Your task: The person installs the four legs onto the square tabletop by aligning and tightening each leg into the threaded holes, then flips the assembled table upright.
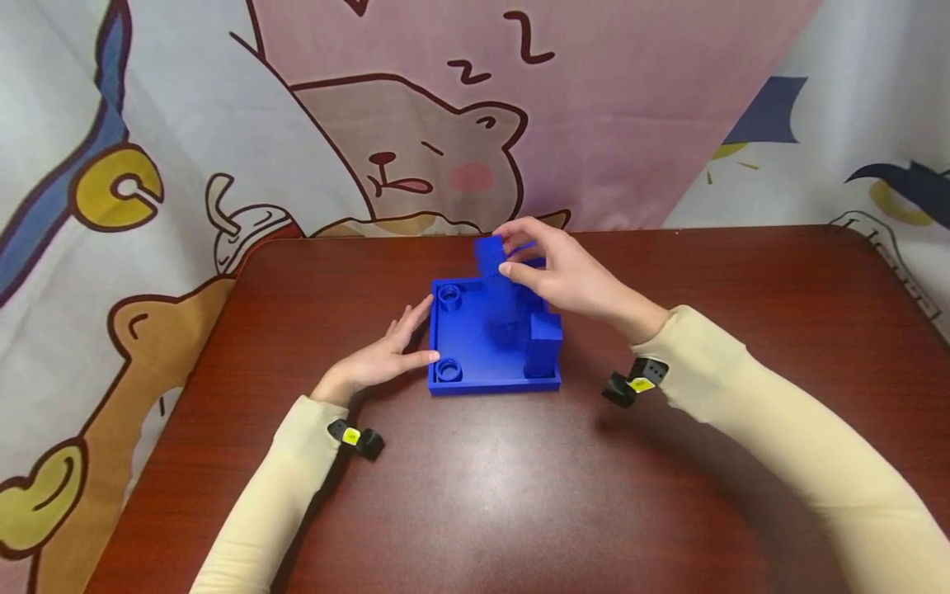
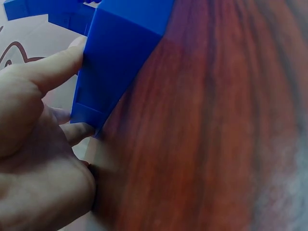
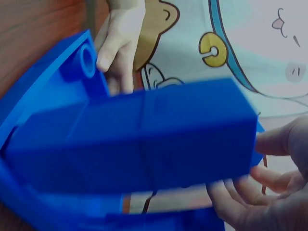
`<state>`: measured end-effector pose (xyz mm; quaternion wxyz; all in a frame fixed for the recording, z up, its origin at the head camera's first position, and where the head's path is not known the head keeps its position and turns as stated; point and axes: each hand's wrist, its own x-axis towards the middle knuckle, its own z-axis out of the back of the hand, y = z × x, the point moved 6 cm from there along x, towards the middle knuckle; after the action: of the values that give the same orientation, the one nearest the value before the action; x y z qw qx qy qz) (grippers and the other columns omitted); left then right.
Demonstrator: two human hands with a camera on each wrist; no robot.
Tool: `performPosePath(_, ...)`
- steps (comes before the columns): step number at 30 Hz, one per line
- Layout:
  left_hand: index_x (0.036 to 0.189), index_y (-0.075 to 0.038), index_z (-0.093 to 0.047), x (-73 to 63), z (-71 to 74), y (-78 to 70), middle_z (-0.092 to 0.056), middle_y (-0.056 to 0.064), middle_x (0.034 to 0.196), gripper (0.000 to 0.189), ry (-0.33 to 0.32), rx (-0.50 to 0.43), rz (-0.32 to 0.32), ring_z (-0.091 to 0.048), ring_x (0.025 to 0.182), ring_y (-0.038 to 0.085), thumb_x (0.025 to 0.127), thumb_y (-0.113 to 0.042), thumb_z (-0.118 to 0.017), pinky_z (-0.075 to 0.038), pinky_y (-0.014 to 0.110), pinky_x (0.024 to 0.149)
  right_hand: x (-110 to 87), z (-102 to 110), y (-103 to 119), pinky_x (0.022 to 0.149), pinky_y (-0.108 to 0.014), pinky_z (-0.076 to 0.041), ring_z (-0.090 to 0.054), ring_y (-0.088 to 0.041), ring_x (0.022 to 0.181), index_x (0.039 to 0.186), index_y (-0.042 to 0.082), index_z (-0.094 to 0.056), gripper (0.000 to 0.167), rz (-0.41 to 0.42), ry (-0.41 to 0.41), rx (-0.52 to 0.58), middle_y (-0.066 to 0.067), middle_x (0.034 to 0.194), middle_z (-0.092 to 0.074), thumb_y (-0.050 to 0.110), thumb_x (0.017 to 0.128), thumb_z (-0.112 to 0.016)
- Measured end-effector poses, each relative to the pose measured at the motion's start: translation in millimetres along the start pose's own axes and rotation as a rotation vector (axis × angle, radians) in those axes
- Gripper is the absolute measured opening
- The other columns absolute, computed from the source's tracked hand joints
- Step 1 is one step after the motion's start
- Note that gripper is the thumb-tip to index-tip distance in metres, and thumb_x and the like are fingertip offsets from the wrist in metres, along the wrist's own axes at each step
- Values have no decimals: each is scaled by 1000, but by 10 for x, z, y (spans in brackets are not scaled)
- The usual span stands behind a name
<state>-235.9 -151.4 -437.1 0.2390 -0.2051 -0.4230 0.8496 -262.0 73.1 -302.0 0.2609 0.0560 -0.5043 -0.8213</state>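
Wood-grained tabletop (image 1: 475, 495) bears the blue tray (image 1: 467, 338); I see the left hand (image 1: 380, 359), fingers extended, against its side, presumably steadying it, while the right hand (image 1: 575, 268) pinches a block (image 1: 490, 254) toward its far side.

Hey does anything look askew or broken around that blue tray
Nothing stands out: the blue tray sits flat on the table, a post stands upright in its near right corner, and no spill or damage shows.

My feed shows one blue tray (image 1: 471, 351), two round rings (image 1: 449, 379) and at least two blue blocks (image 1: 544, 345) (overlap blurs my tally). I count two hands (image 1: 380, 360), one table (image 1: 475, 495).
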Motion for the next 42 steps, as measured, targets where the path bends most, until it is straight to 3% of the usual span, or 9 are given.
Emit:
performPosePath(6, 157, -18, 0, -4, 8, 14, -2, 7, 161, 83, -6, 6, 0, 17, 143, 33, 98, -24, -58, 11, 53, 111, 102, -141, 168, 92, -41, -45, -58, -26, 106, 125, 1, -52, 35, -23, 2, -64, -15, 114, -57, 6, 92, -64)
performPosePath(14, 156, -16, 2, -7, -1, 14, 0, 9, 161, 83, 3, -8, 18, 18, 142, 34, 98, -20, -58, 12, 54, 110, 318, -257, 231, 85, -38, -50, -58, -25, 103, 124, 3, -48, 35, -120, -21, -54, -14, 115, -57, 9, 94, -63)
performPosePath(23, 155, -4, 2, -79, 18, -246, -1, 18, 159, 80, 22, -35, 42, 18, 141, 41, 98, -10, -55, 12, 56, 110, 585, -323, 196, 84, -35, -46, -57, -26, 98, 116, 1, -48, 31, -211, -86, -13, -14, 107, -58, 6, 89, -64)
performPosePath(32, 156, -20, 2, -12, -8, 42, 0, 7, 161, 84, 5, -26, 77, 18, 143, 31, 98, -24, -58, 9, 58, 109, 691, -448, 82, 82, -33, -46, -55, -25, 96, 114, 1, -48, 32, -276, -86, -71, -13, 105, -57, 6, 87, -66)
performPosePath(42, 157, -21, 0, -11, 10, 60, 0, 4, 162, 83, 11, -23, 56, 18, 143, 28, 98, -28, -58, 10, 55, 110, 659, -475, 67, 76, -33, -47, -55, -25, 91, 113, 4, -47, 38, -290, -49, -112, -13, 103, -56, 11, 85, -71)
